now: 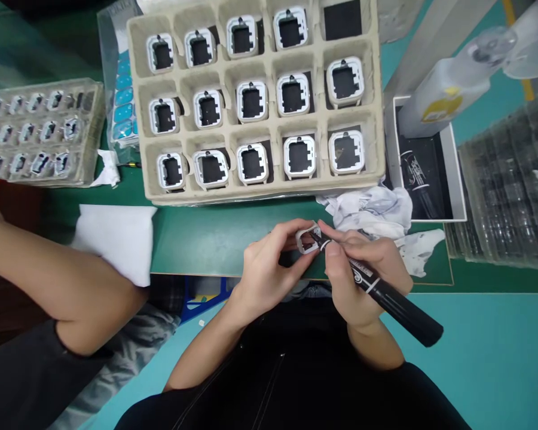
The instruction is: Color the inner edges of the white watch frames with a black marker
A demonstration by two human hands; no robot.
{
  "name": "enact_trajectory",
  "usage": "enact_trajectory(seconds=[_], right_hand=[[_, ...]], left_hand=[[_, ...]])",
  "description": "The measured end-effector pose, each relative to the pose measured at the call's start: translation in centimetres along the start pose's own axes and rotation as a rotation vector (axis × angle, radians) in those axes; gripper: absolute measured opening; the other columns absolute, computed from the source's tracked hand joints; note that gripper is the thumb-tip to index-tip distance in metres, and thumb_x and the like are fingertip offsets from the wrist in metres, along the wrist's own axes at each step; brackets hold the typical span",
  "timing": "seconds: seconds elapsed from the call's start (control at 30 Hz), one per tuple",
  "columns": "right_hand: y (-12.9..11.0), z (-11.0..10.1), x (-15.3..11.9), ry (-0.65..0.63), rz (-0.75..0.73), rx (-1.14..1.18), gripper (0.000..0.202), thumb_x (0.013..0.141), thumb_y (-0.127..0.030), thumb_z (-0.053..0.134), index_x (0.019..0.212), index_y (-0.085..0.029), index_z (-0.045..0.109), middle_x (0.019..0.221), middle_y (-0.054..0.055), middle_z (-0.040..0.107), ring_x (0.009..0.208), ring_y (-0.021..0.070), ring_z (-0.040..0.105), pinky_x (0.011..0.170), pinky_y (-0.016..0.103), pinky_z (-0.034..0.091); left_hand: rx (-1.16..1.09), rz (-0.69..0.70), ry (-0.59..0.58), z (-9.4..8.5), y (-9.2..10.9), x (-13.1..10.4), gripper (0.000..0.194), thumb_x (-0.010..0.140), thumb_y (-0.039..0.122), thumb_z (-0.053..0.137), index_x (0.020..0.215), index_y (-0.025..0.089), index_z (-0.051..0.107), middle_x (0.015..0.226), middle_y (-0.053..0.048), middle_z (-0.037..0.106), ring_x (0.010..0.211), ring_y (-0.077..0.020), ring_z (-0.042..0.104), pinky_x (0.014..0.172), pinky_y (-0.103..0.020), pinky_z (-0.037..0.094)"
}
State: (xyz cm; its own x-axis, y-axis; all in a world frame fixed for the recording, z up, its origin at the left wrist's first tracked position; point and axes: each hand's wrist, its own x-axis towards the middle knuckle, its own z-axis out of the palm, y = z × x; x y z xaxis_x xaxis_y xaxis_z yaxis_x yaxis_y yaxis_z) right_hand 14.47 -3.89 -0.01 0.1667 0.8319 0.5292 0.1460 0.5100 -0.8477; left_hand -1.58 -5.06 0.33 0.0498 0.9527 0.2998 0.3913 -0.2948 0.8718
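Between the thumb and fingers of my left hand (pixel 269 263) is a small white square frame (pixel 301 240), held just above the front of the green table. My right hand (pixel 363 269) grips a black marker pen (pixel 385 295), its thick end slanting down to the right. The marker's tip is at the inside of the frame; whether it touches cannot be made out. Beyond my hands lies a beige moulded tray (pixel 255 194) with similar white frames (pixel 251 162) in its compartments. The upper right compartment (pixel 343 19) shows only a dark bottom.
On the right stand a white box (pixel 459 179) with a plastic bottle (pixel 448 89) in it, crumpled cloths (pixel 372 209) and stacked clear trays (pixel 511 191). At left are a folded white cloth (pixel 116 239), another filled tray (pixel 40 131) and a co-worker's arm (pixel 63 269).
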Motion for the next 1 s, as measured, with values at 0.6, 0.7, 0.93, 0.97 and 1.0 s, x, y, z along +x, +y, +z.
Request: enact_trajectory(seconds=[0.6, 0.7, 0.93, 0.97, 1.0], right_hand=[[0.15, 0.49, 0.10, 0.034, -0.122, -0.117, 0.023, 0.098, -0.010, 0.084, 0.102, -0.029, 0.071, 0.072, -0.007, 0.065, 0.076, 0.0245, 0.088, 0.087, 0.045, 0.085], [0.01, 0.52, 0.10, 0.033, -0.086, -0.114, 0.022, 0.100, -0.010, 0.082, 0.099, -0.027, 0.069, 0.073, -0.007, 0.067, 0.078, 0.0248, 0.089, 0.082, 0.043, 0.084], [-0.22, 0.36, 0.39, 0.017, -0.125, -0.141, 0.022, 0.099, -0.009, 0.083, 0.099, -0.027, 0.069, 0.072, -0.008, 0.067, 0.079, 0.0243, 0.090, 0.082, 0.040, 0.084], [-0.21, 0.32, 0.39, 0.008, -0.119, -0.123, 0.023, 0.098, -0.008, 0.083, 0.097, -0.026, 0.069, 0.071, -0.008, 0.066, 0.075, 0.0226, 0.088, 0.084, 0.040, 0.084], [-0.18, 0.28, 0.36, -0.002, -0.106, -0.101, 0.024, 0.098, -0.007, 0.083, 0.095, -0.026, 0.069, 0.070, -0.008, 0.065, 0.071, 0.0209, 0.085, 0.086, 0.041, 0.084]], left_hand=[[0.148, 0.036, 0.000, 0.03, -0.08, -0.58, 0.045, 0.105, 0.019, 0.089, 0.145, 0.030, 0.073, 0.126, 0.001, 0.091, 0.103, -0.0165, 0.092, 0.096, -0.020, 0.074], [0.142, 0.042, -0.002, 0.02, -0.06, -0.58, 0.046, 0.105, 0.018, 0.089, 0.146, 0.029, 0.073, 0.126, 0.001, 0.091, 0.103, -0.0167, 0.093, 0.096, -0.020, 0.074], [0.113, 0.059, 0.002, -0.09, 0.01, -0.40, 0.044, 0.103, 0.015, 0.090, 0.143, 0.027, 0.074, 0.123, 0.000, 0.092, 0.101, -0.0165, 0.093, 0.096, -0.020, 0.075], [0.112, 0.061, 0.004, -0.10, 0.01, -0.37, 0.044, 0.103, 0.015, 0.090, 0.142, 0.027, 0.074, 0.122, 0.000, 0.092, 0.101, -0.0162, 0.093, 0.095, -0.020, 0.075], [0.111, 0.062, 0.004, -0.10, 0.00, -0.36, 0.044, 0.103, 0.015, 0.090, 0.142, 0.027, 0.074, 0.123, 0.000, 0.092, 0.100, -0.0161, 0.093, 0.096, -0.020, 0.075]])
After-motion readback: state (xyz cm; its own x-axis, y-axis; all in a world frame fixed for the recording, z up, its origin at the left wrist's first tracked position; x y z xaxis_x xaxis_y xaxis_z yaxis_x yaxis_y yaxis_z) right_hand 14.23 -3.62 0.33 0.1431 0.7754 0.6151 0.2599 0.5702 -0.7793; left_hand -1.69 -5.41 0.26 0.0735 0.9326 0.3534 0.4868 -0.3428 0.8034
